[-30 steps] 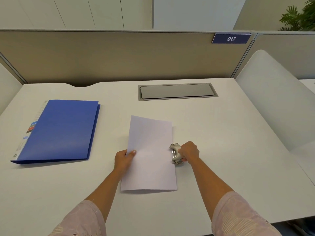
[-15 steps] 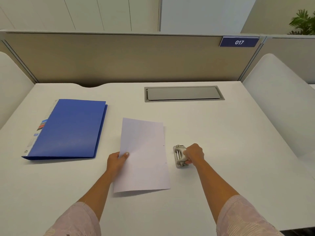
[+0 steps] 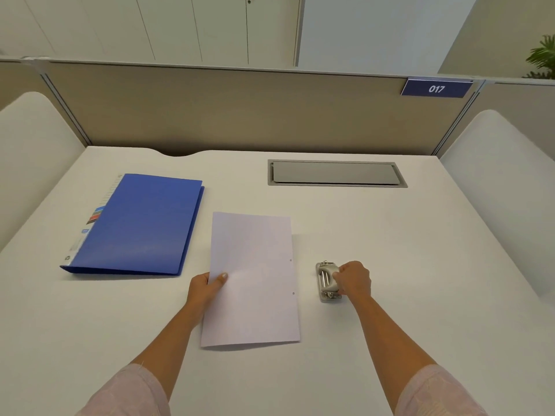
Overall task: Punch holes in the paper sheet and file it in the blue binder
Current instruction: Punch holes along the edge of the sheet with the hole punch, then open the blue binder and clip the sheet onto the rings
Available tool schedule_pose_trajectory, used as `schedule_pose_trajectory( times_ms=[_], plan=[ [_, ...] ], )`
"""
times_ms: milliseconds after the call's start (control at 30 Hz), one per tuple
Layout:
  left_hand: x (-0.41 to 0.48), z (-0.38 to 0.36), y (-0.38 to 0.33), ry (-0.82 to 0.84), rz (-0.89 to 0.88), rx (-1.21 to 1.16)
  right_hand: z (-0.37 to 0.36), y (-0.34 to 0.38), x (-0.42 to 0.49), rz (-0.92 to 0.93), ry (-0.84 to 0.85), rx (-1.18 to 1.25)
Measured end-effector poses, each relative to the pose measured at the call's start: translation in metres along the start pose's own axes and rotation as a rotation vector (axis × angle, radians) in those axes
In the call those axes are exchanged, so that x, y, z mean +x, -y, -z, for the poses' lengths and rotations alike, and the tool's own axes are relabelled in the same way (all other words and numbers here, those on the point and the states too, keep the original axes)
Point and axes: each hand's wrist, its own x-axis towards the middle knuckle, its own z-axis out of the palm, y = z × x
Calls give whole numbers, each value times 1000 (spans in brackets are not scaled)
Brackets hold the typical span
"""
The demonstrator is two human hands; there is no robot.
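Head view looked down on a white desk (image 3: 390, 265). Left hand (image 3: 204, 291) pinched the left edge of the paper sheet (image 3: 252, 280), thumb on top, fingers under; near end of the sheet looked slightly lifted off the desk, shadow beneath it. Two small punched holes showed near the sheet's right edge. Sheet sat mid-desk, long side running away from the person.

Right hand (image 3: 354, 280) was closed around the right side of a grey metal hole punch (image 3: 327, 282), fingers curled over its lever. Punch stood on the desk just right of the sheet, a bare strip of desk between them, not touching.

Blue binder (image 3: 141, 226) lay shut and flat to the left of the sheet, near it but apart, spine label along its left side; label print too small to read.

Grey cable hatch (image 3: 336, 173) was set into the desk behind the sheet, lid down. Beige partition (image 3: 240, 112) ran along the back edge with a blue plate reading 017 (image 3: 436, 88) at upper right. White side panels stood at both ends. Plant leaves (image 3: 543, 60) peeked in at far right. Pale pink sleeves (image 3: 432, 391) covered both upper arms.
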Motion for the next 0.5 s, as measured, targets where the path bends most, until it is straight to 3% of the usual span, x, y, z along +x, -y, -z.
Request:
schedule_pose_trajectory(
  times_ms=[433, 500],
  plan=[
    [-12, 14, -20, -40, -17, -61, 12, -8, -2, 10, -35, -85],
    [-14, 15, -27, -51, -26, -69, 11, -11, -3, 86, -87, -150]
  ],
)
